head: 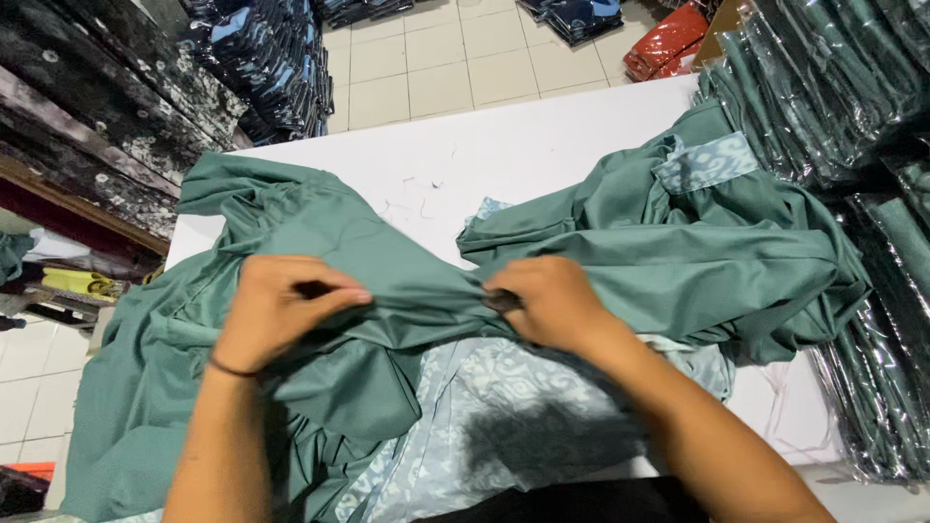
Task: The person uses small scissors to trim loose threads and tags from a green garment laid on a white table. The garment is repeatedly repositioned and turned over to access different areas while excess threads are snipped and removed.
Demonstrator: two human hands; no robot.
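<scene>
**Clerk:** Garment (407,291), green, plain weave with a pale blue patterned lining; lies crumpled across the white table (542,136), near edge, its bulk spilling off the near left corner.

**Checker:** Hands?

**Clerk:** Left hand (281,310): fingers curled shut, pinching a fold of the green cloth between thumb and fingertips. Right hand (547,300): fingers pressed together, gripping the same ridge of cloth just right of centre; something small and dark shows at the fingertips, too small to tell what. The cloth between the two hands is drawn into a taut ridge.

**Checker:** Handling note?

**Clerk:** Judged: keep both pinches on one seam line, pull evenly outward, and lift the slack clear of the patterned panel (504,407) below so no crease is trapped.

**Checker:** Orientation?

**Clerk:** Long axis of the held ridge runs left to right, nearly level. Which end is collar and which is hem cannot be told; a patterned cuff or band (705,160) shows on the heaped green cloth at far right.

**Checker:** Surroundings?

**Clerk:** Bagged green garments (833,87) stacked at right; dark folded stacks (271,58) far left; red packets (668,41) on the tiled floor (436,58) beyond.
</scene>
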